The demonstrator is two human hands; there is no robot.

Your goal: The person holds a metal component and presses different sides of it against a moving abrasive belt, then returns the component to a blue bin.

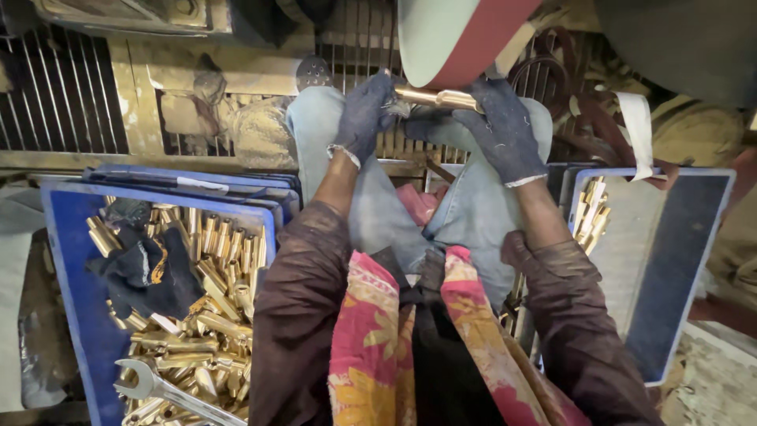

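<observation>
Both gloved hands clench one brass rod (436, 98), left hand (364, 117) on its left end, right hand (502, 130) on its right, pressing it against the belt wheel (461, 35) just above the grip. The rod's long axis runs left to right, nearly level. Left of the grip a blue tray (75, 276) stays heaped with brass pieces; the right-side tray (678, 260) holds few, so most work seems left.

dim warm light | glints on brass parts (206, 260) | dark corners | wide-angle bending at edges
</observation>
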